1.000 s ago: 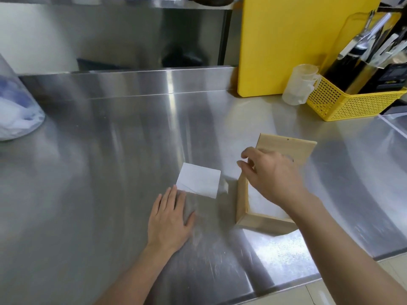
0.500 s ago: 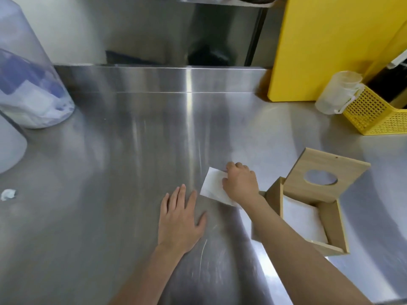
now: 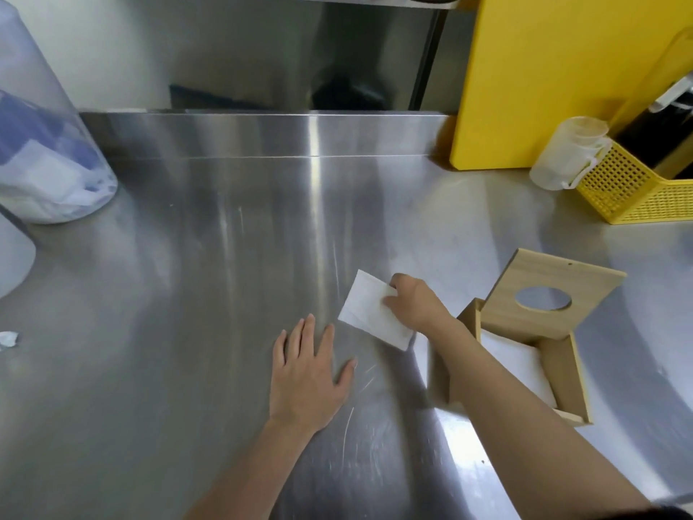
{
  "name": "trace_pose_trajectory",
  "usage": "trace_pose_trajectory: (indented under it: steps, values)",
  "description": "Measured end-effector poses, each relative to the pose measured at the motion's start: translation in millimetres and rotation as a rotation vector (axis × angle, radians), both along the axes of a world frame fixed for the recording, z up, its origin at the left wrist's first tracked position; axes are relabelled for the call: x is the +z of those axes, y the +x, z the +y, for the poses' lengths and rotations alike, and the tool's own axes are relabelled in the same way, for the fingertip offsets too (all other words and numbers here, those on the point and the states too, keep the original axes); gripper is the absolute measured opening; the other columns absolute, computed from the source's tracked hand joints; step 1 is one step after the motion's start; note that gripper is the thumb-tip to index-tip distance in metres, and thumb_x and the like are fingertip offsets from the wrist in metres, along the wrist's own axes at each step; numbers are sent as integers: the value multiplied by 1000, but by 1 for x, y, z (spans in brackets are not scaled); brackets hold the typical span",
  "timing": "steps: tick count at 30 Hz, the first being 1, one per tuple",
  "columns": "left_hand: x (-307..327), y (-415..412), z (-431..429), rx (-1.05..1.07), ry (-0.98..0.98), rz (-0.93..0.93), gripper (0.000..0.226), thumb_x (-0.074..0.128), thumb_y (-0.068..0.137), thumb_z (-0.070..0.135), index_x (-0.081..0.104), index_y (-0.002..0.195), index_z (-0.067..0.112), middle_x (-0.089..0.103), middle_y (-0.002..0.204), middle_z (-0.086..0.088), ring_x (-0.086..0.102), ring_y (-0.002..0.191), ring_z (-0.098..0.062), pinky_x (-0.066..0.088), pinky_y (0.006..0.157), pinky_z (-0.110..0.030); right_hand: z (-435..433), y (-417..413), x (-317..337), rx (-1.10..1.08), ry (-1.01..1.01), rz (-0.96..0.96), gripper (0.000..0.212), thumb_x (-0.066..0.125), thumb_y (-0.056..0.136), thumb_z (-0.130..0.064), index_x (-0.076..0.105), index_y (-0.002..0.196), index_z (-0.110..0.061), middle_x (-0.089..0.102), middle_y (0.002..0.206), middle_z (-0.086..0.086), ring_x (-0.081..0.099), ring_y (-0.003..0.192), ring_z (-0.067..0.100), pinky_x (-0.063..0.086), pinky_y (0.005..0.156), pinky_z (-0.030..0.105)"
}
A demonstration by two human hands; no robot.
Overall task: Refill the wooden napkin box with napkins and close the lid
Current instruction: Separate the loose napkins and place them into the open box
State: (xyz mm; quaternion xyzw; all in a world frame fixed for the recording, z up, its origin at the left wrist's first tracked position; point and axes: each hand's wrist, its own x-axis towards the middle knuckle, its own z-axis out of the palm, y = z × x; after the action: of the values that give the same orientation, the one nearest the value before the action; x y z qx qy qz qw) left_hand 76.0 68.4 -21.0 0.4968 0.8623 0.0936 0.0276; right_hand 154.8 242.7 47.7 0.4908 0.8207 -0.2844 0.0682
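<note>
A wooden napkin box point(image 3: 562, 373) stands on the steel counter at the right, with white napkins point(image 3: 513, 365) inside. Its lid point(image 3: 543, 298), which has a round hole, is tilted up and open. Left of the box a white folded napkin point(image 3: 367, 309) is lifted at its far edge by my right hand point(image 3: 412, 305), whose fingers pinch it. My left hand point(image 3: 307, 373) lies flat on the counter with fingers spread, just below and left of the napkin, holding nothing.
A yellow cutting board point(image 3: 562, 76) leans at the back right, beside a clear plastic cup point(image 3: 570, 152) and a yellow perforated basket point(image 3: 637, 193) of utensils. A large clear container point(image 3: 45, 144) stands at far left. A crumpled paper scrap point(image 3: 7, 339) lies at the left edge.
My right hand left the box, reached left to the loose napkin and gripped it, lifting its edge. The lid now stands open. My left hand stayed flat.
</note>
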Motion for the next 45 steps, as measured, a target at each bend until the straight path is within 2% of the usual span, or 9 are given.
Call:
trace_pose_trajectory:
  steps: [10,15,22,26,32,34,36,39,45]
  values:
    - [-4,0,1,-38,-40,33,74,9,89,60,46,133,14,45,140,-17,41,131,-31,14,107,-42,-17,45,80,60,60,308,9,56,89,-18,56,87,-10,57,83,5,51,76,24,37,54,29]
    - [2,21,14,-109,-33,0,70,29,84,60,41,136,15,46,141,-15,40,132,-32,11,109,-40,-9,96,114,129,-79,380,11,66,84,-15,62,82,-5,61,76,5,54,68,15,41,60,30]
    - [-1,70,36,-291,-43,-28,62,34,84,59,47,132,22,50,139,-10,42,130,-28,5,109,-36,11,159,114,26,-368,290,24,72,78,-8,60,60,-17,57,54,-11,53,51,0,40,49,11]
    - [-5,74,40,-295,-46,-2,68,21,87,62,41,137,21,42,144,-9,37,134,-27,9,109,-38,21,170,81,69,-227,11,18,69,81,-18,62,81,-1,59,79,3,54,74,15,41,66,27]
    - [-2,74,40,-300,-50,12,67,20,88,62,40,137,21,44,143,-10,38,133,-28,13,108,-40,18,165,51,120,30,-137,28,61,86,-18,43,66,-16,44,67,-2,43,64,17,33,55,28]
    - [-2,74,39,-301,-38,8,67,20,88,63,38,138,22,42,144,-10,36,135,-27,13,108,-40,15,162,44,181,130,-199,10,59,87,-20,52,83,-14,56,86,3,53,81,23,44,66,33]
    - [-2,74,39,-300,-29,5,66,22,88,63,37,138,22,41,145,-9,34,136,-27,12,109,-40,10,159,39,205,184,-289,23,56,89,-24,54,108,-11,61,109,8,58,99,27,45,72,34]
    - [-2,74,39,-296,-29,10,66,23,87,63,35,139,23,39,146,-8,32,137,-26,12,109,-40,7,159,35,220,295,-394,31,52,91,-28,50,115,-10,62,115,10,60,103,30,42,70,33]
    - [-2,74,39,-294,-38,16,68,18,88,63,37,138,22,42,145,-9,34,135,-26,12,109,-40,2,170,41,310,664,-208,27,64,80,-16,62,106,-9,70,100,7,64,91,31,44,70,31]
